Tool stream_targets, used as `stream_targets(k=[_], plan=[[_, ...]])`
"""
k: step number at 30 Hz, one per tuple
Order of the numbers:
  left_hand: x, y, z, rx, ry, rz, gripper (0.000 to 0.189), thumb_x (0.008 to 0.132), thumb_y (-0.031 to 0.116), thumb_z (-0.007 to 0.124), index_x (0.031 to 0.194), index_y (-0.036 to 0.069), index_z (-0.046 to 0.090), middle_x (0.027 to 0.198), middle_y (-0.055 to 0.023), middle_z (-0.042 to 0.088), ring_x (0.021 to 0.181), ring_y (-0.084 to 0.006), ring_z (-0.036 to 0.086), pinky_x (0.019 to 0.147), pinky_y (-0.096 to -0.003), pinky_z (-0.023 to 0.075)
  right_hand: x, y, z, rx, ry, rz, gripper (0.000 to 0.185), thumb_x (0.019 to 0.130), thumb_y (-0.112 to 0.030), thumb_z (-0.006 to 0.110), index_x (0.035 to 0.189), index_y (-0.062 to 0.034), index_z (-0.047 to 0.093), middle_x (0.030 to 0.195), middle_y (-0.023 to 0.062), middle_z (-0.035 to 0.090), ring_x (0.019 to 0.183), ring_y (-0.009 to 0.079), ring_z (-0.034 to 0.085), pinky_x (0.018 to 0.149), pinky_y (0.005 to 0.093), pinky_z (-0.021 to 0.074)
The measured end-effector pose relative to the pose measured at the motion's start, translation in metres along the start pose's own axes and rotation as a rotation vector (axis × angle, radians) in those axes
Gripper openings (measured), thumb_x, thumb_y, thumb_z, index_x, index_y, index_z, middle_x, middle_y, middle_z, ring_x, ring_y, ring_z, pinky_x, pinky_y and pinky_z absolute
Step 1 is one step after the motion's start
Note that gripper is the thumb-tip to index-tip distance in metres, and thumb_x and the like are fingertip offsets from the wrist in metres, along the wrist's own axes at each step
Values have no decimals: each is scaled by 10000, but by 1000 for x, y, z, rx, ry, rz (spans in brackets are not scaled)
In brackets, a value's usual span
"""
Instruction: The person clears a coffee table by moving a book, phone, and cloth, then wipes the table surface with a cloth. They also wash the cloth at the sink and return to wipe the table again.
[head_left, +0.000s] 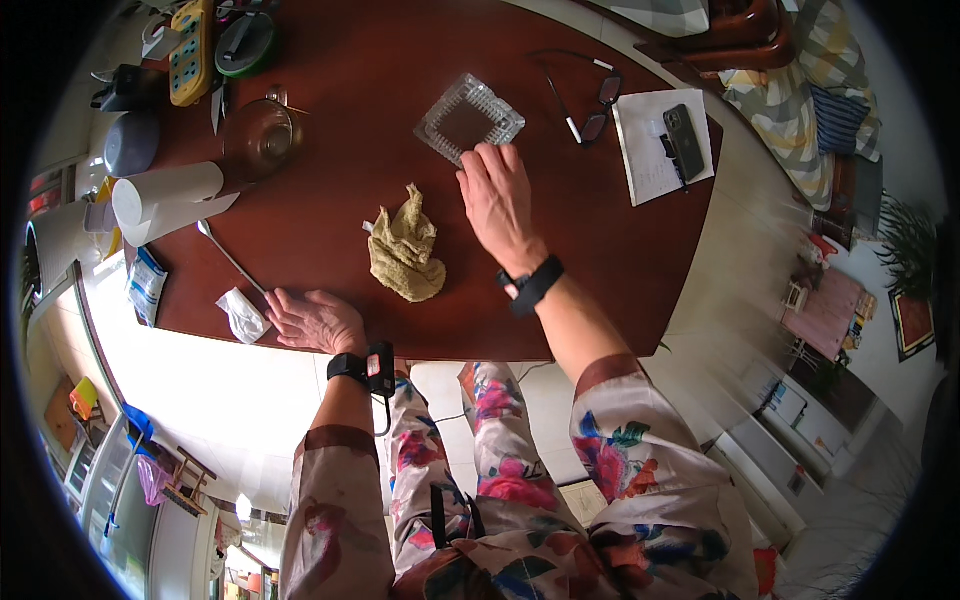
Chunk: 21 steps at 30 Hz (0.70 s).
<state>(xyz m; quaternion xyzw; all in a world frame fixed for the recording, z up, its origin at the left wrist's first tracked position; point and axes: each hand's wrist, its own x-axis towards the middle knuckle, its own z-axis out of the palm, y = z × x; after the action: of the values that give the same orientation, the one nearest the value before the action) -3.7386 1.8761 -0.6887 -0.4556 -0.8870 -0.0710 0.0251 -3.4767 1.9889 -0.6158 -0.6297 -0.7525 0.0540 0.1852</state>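
Note:
My right hand (496, 202) reaches over the table with its fingers bent at the near corner of a clear plastic container (433, 129). The fingers cover that corner, so I cannot tell whether they grip it. Palm partly turned up, my left hand (319, 322) lies at the table's near edge, holding nothing, its fingers loosely spread. Its fingertips are by the handle end of a long metal spoon (232, 259) and a crumpled white tissue or wrapper (244, 316). Between the hands sits a bunched yellow-brown cloth (406, 251).
On the reddish-brown wooden table (360, 97), a glass mug (259, 139), a white paper roll (169, 193) and a blue-white packet (147, 281) stand left. Farther back are a knife (217, 105) and yellow case (190, 52). Eyeglasses (596, 124) and a phone (684, 139) on paper (637, 161) lie right.

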Motion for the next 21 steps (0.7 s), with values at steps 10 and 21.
stream_targets(k=[10,21], plan=[[1,2,0,-52,9,-9,543,946,258,467,1452,89,362,1581,-107,314,1466,-330,242,1149,-604,166,-75,-89,32,350,17,-126,543,822,-177,756,1327,-64,588,1454,169,472,1374,373,410,1084,529,402],[1,-5,7,14,-41,-61,547,964,301,430,1465,99,344,1581,-82,310,1466,-327,239,1161,-588,146,-68,127,-45,172,239,400,392,930,-38,599,1321,-54,587,1301,141,611,1189,340,567,1023,426,443]])
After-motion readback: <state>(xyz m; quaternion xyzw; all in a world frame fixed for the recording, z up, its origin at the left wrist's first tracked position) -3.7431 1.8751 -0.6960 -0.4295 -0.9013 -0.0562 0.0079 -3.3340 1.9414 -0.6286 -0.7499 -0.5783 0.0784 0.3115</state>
